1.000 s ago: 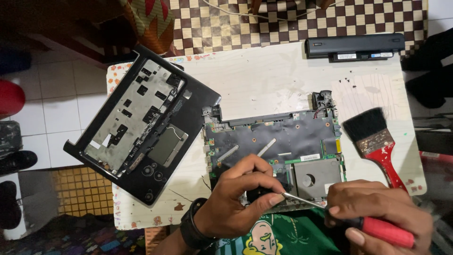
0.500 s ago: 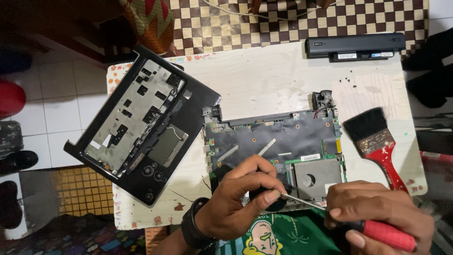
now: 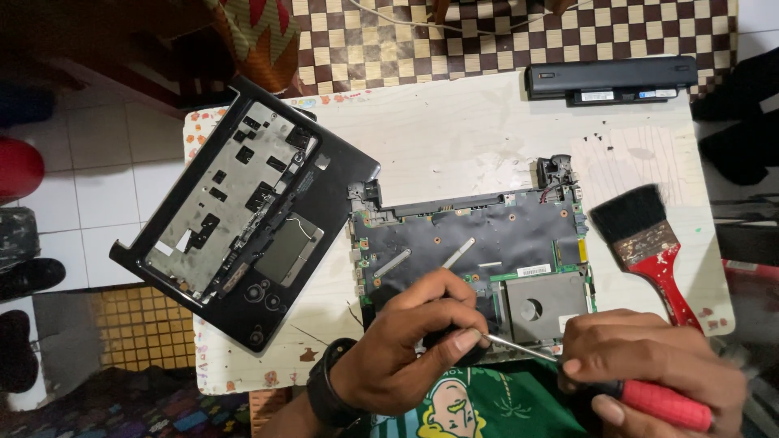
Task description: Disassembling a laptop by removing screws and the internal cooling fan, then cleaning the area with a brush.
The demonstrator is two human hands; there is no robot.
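Stripped laptop base with exposed dark circuit board [image 3: 475, 251] sat mid-table on pale worn wooden tabletop [image 3: 454, 138]. Red-handled screwdriver [image 3: 661, 403] clamped in right hand [image 3: 649, 369], thin metal shaft angled onto board's near edge. Left hand [image 3: 406, 349] fingers pinched together round shaft near tip; tip itself hidden, couldn't make out screw. Black laptop palmrest cover [image 3: 243, 215] lay upside down to left, overhanging table. Red-handled paintbrush with black bristles [image 3: 645, 243] at right, long black battery pack [image 3: 608, 79] at far edge. Right hand partly cut off by frame.

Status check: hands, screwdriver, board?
Right hand gripping red-handled screwdriver. Left hand pinching its shaft at the laptop board. Paintbrush lies right of board, apart from it.
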